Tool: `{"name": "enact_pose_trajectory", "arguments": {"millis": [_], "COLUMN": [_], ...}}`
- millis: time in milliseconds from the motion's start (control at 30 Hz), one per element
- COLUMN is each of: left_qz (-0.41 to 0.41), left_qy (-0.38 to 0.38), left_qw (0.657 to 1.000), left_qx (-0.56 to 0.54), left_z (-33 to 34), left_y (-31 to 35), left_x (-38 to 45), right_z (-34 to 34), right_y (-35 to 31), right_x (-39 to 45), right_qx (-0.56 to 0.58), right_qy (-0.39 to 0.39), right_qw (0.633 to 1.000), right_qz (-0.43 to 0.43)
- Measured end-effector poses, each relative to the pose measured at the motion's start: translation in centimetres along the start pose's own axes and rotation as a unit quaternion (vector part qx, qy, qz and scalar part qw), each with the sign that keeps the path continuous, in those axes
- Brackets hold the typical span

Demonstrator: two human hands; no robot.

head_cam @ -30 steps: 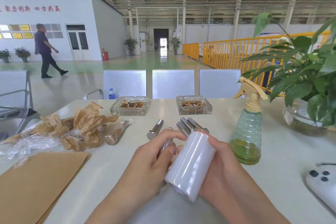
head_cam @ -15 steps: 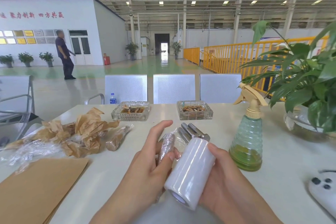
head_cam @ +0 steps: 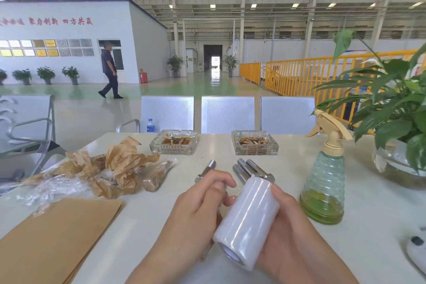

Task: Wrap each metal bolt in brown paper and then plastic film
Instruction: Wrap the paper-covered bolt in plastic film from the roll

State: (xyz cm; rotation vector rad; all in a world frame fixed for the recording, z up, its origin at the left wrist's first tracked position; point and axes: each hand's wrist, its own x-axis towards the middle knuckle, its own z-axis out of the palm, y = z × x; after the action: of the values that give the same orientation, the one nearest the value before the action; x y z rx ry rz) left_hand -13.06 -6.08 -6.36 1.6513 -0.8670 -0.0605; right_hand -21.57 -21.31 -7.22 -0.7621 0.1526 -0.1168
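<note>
While both hands are busy in the middle, the far left of the white table (head_cam: 149,219) has a stack of flat brown paper sheets (head_cam: 53,235) at the near edge. Behind that sits a messy pile of crumpled brown paper (head_cam: 115,168) mixed with clear film scraps (head_cam: 53,189), and just right of the pile lies one finished bolt, papered and filmed (head_cam: 158,175).

A bare bolt (head_cam: 205,172) lies on the table just past the left hand (head_cam: 196,212). That hand's fingers are curled in beside the roll of plastic film (head_cam: 247,221); honestly can't tell whether it's pinching a wrapped bolt or just the film, since whatever's in there is hidden. The right hand (head_cam: 290,230) cradles the roll from the right side, thumb up against its far end, roll tilted with its open core toward the camera. Three more bare bolts (head_cam: 247,170) lie side by side just behind the roll.

Further back are two glass ashtrays (head_cam: 173,143) (head_cam: 254,142). To the right stands a green spray bottle (head_cam: 323,189), then a potted plant (head_cam: 396,108) in a glass bowl.
</note>
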Motion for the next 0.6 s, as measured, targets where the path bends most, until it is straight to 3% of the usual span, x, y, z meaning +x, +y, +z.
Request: {"name": "enact_pose_trajectory", "arguments": {"millis": [100,200,333,500,600], "left_qz": [0.036,0.038,0.027,0.116,0.123], "left_qy": [0.036,0.047,0.038,0.026,0.006], "left_qw": [0.998,0.998,0.999,0.976,0.967], "left_qx": [0.043,0.036,0.01,0.182,0.221], "left_z": [0.0,-0.1,-0.1,0.0,-0.1], "left_y": [-0.2,-0.7,-0.8,-0.8,-0.7], "left_x": [0.2,0.4,0.2,0.0,-0.2], "right_z": [0.3,0.9,0.6,1.3,1.6], "right_y": [-0.2,0.5,-0.1,-0.2,-0.3], "right_x": [0.0,-0.5,-0.5,-1.5,-2.0], "right_qx": [-0.028,0.014,0.022,-0.03,-0.043], "right_qy": [0.078,0.069,0.065,0.037,0.027], "right_qw": [0.996,0.997,0.997,0.997,0.998], "right_qz": [-0.038,-0.011,-0.037,-0.055,-0.049]}}
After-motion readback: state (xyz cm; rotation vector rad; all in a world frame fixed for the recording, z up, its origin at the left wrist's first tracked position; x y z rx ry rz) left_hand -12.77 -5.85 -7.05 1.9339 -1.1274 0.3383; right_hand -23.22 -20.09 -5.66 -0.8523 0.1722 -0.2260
